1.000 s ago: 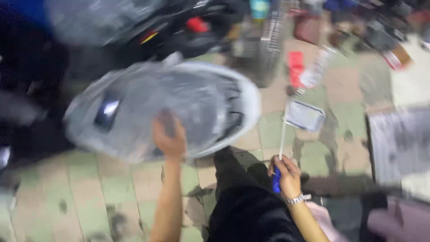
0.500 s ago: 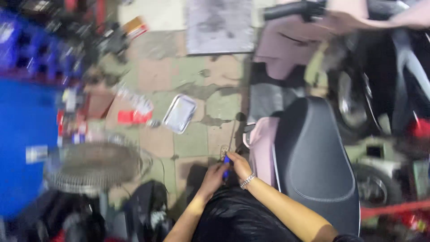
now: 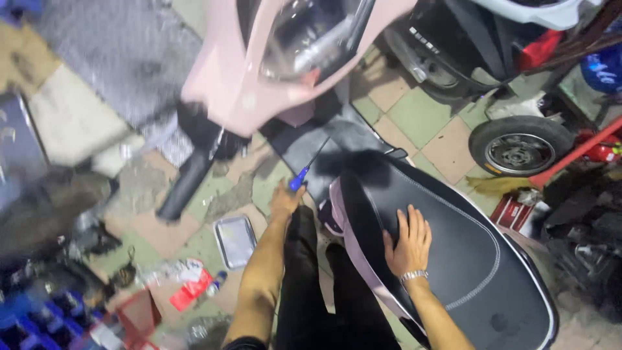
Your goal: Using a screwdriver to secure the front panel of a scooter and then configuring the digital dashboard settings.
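Note:
My left hand [image 3: 285, 199] is shut on a screwdriver [image 3: 304, 170] with a blue handle and a dark shaft that points up toward the pink scooter body [image 3: 240, 84]. My right hand [image 3: 408, 243], with a band on its wrist, lies flat with fingers spread on the scooter's black seat [image 3: 466, 214]. The seat has pale stitching and a pinkish rim. My dark-trousered legs are between my two arms.
A small metal tray [image 3: 235, 240] and a red packet [image 3: 191, 291] lie on the tiled floor at lower left. A black handlebar grip [image 3: 188, 181] hangs left of the screwdriver. Another scooter's wheel [image 3: 518, 146] and red parts stand at the right, blue crates at bottom left.
My view has swung from a clear panel and the floor onto the scooter. The screwdriver has passed from my right hand to my left, and my right hand has come down on the seat.

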